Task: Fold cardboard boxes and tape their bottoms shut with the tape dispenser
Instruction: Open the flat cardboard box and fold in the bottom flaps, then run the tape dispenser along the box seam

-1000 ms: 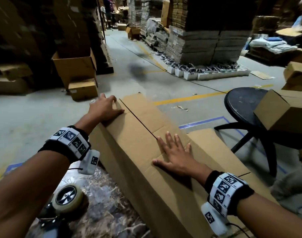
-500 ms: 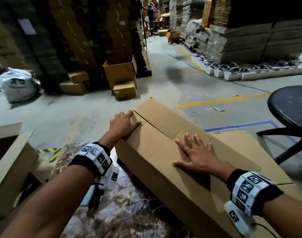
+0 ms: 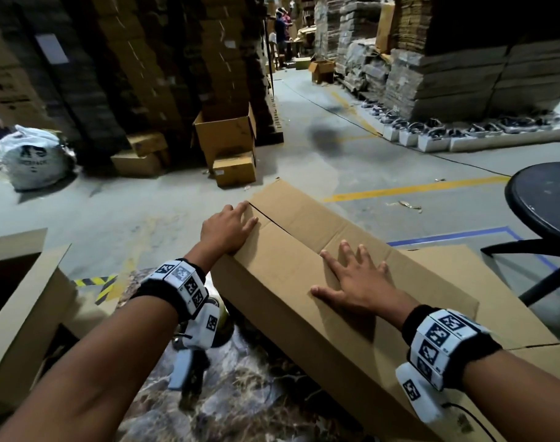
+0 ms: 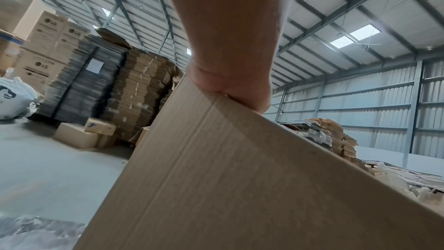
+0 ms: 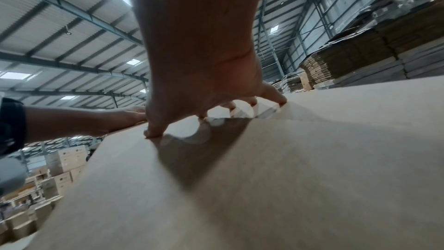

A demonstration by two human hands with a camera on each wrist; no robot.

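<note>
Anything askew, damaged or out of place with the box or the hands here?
Nothing stands out. Both hands, left and right, press flat on the box, its flaps closed. The tape dispenser lies beside it, partly hidden by the left wrist.

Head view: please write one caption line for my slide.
Both hands press on a cardboard box: left hand at its far corner, right hand flat on top; tape dispenser lies below the left wrist.

The left wristband hides most of the tape dispenser. The box's near end runs off the bottom edge; the stool is cropped right.
</note>
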